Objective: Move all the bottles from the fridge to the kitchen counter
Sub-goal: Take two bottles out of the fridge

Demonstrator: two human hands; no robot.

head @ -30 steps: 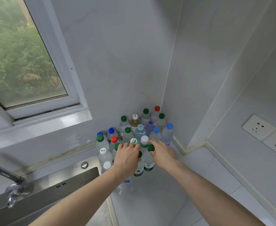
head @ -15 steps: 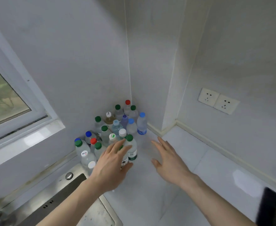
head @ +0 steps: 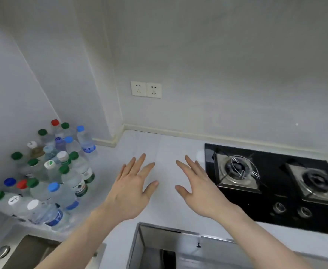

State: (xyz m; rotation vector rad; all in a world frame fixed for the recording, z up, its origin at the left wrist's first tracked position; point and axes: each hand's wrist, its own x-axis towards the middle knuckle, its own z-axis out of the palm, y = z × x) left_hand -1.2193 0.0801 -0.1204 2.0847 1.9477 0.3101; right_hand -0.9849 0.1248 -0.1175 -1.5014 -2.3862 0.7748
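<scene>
Well apart from the bottles (head: pixel 48 171) clustered at nine o'clock in the bench (head: pixel 165 144) corner, left hand (head: pixel 129 193) and right hand (head: pixel 200 188) hover, fingers (head: pixel 140 162) spread, holding nothing.

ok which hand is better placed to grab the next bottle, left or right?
Neither clearly. Left hand and right hand are both open and empty above the bare counter, level with each other. No fridge is in view, so its side is unknown. The left is nearer the bottle cluster.

Clear bottles (head: pixel 43 171), green, blue, red, white caps; pale grey counter (head: pixel 165 144); black hob (head: pixel 271 191)
</scene>
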